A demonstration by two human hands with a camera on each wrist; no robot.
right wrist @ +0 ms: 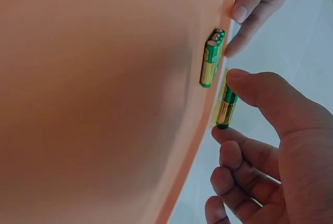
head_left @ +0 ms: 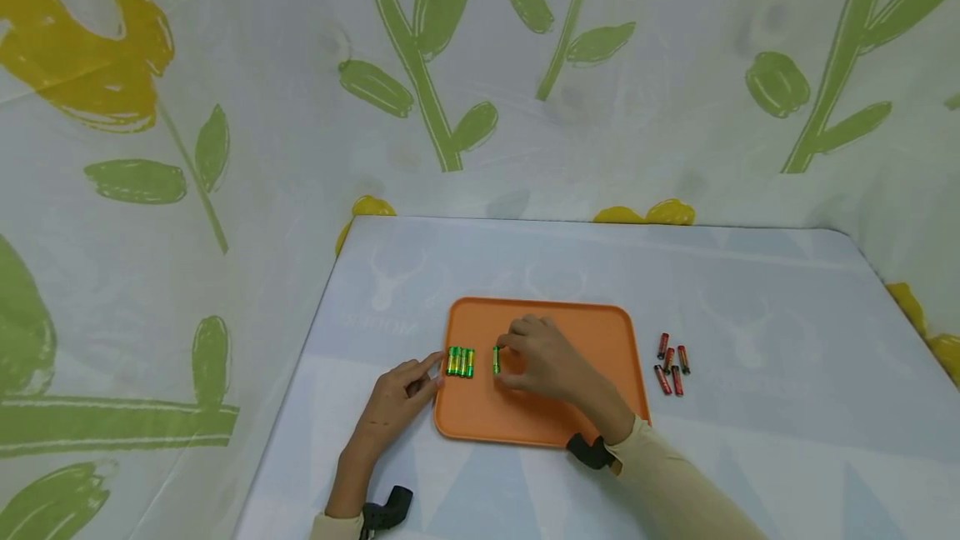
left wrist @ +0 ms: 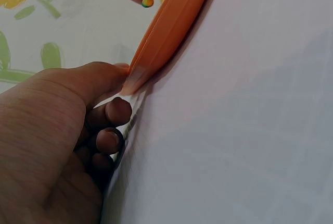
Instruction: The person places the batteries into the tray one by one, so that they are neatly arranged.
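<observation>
My right hand [head_left: 547,361] pinches a green and gold battery [right wrist: 227,107] by its two ends, between thumb and a fingertip, over the orange tray [head_left: 592,332]. Several matching green batteries [head_left: 460,362] lie side by side in a row along the tray's left edge. At that same edge, the fingertips of my left hand [head_left: 393,407] touch the rim close beside the row. In the left wrist view the thumb [left wrist: 99,75] meets the tray's rim, while the other fingers are loosely bent below it.
Several red and black batteries [head_left: 671,365] lie loose on the table [head_left: 780,340] to the right of the tray. A cloth wall printed with flowers [head_left: 285,148] rises behind and to the left of the table.
</observation>
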